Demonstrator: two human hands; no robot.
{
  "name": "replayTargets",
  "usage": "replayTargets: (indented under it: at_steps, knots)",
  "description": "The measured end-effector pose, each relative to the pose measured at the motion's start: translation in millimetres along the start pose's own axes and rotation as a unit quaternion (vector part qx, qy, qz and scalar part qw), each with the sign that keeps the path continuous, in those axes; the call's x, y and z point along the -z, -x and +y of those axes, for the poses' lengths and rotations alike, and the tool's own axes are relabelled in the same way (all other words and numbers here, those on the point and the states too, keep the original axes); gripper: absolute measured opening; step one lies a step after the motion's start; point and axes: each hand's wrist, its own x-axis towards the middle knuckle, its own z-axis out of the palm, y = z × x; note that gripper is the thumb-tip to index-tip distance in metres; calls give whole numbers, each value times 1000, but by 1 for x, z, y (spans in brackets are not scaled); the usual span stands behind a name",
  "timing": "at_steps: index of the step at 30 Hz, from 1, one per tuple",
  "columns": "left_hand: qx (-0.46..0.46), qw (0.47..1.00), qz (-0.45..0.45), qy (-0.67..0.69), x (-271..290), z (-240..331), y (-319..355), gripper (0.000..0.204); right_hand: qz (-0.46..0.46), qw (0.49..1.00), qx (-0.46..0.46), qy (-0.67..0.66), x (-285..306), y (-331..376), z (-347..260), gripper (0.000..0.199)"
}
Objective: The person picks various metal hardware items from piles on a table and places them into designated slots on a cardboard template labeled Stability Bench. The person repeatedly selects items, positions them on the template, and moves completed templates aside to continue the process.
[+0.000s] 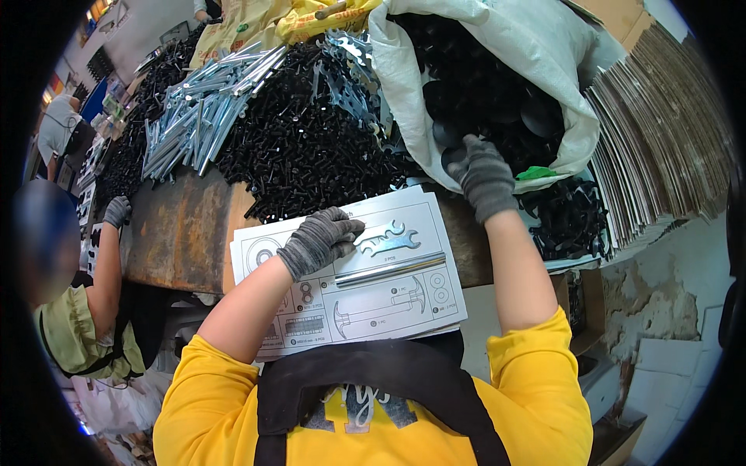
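My left hand (320,241), in a grey knit glove, rests on a stack of printed diagram sheets (365,307). Its fingers are curled together; anything inside them is hidden. Just right of it lie silver flat wrenches (390,239), with shiny metal rods (388,269) side by side below them. My gloved right hand (483,175) reaches into the mouth of a white woven sack (497,35) of dark round parts. Its fingers close at the edge of a black disc (449,158), partly covered by the glove.
Black bolts (303,132) are heaped behind the sheets, with silver tubes (210,109) left of them and loose flat wrenches (346,74) beyond. Stacked cardboard (660,124) stands at right, beside a box of black parts (567,221). A co-worker's gloved hand (117,211) is at left.
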Motion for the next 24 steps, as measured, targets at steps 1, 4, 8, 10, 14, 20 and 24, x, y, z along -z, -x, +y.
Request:
replayTargets:
  at_steps: [1, 4, 8, 10, 14, 20, 24]
  knots:
    - [-2, 999, 0, -45, 5, 7, 1, 38, -40, 998, -48, 30, 1, -10, -2, 65]
    - [14, 1000, 10, -8, 2, 5, 5, 37, -63, 991, -78, 86, -6, -25, -16, 76]
    - [-3, 998, 25, -53, 2, 6, 2, 38, -29, 991, -115, 64, -42, -44, -22, 75]
    - [5, 1000, 14, -20, -2, 2, 2, 35, -17, 987, -141, 75, -47, -57, -19, 68]
    - [12, 999, 30, -4, 1, 4, 8, 32, -53, 989, -130, 48, -35, -79, -15, 55]
    - [-22, 999, 36, 23, 0, -4, 7, 33, 22, 990, -59, -130, -35, -82, 30, 41]
    - [40, 993, 63, 88, 13, -4, 14, 39, 91, 953, -73, -279, -25, -57, 30, 41]
